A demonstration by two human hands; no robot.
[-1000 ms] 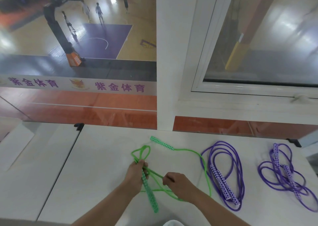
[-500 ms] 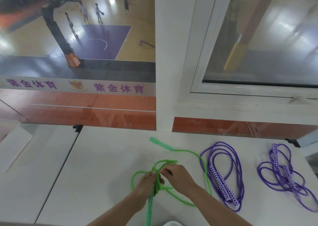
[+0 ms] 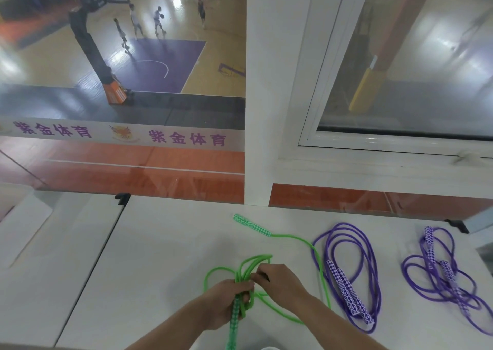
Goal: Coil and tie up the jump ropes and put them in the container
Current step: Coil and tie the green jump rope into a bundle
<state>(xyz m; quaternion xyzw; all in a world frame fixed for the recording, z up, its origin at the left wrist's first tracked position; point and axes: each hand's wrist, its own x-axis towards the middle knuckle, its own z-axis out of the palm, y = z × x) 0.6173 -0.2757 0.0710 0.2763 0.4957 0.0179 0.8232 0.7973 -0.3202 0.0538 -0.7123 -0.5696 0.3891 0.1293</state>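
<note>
A green jump rope (image 3: 321, 269) lies partly coiled on the white table (image 3: 160, 256). My left hand (image 3: 226, 301) grips a bundle of its loops together with one green patterned handle (image 3: 233, 325), which points down toward me. My right hand (image 3: 280, 277) pinches a strand of the rope just beside the bundle. The other green handle (image 3: 252, 225) lies farther back on the table, its cord curving right and down. A white rim (image 3: 269, 347) shows at the bottom edge; I cannot tell whether it is the container.
Two purple jump ropes lie loosely coiled to the right, one (image 3: 349, 277) close to the green rope, another (image 3: 440, 277) near the table's right end. A glass wall and a white window frame (image 3: 266, 136) stand behind the table. A seam (image 3: 93, 269) splits the tabletop on the left.
My right hand came up to the bundle in my left hand, adding rope loops. The loops now stand gathered above my left fist, and the held handle slid lower toward me.
</note>
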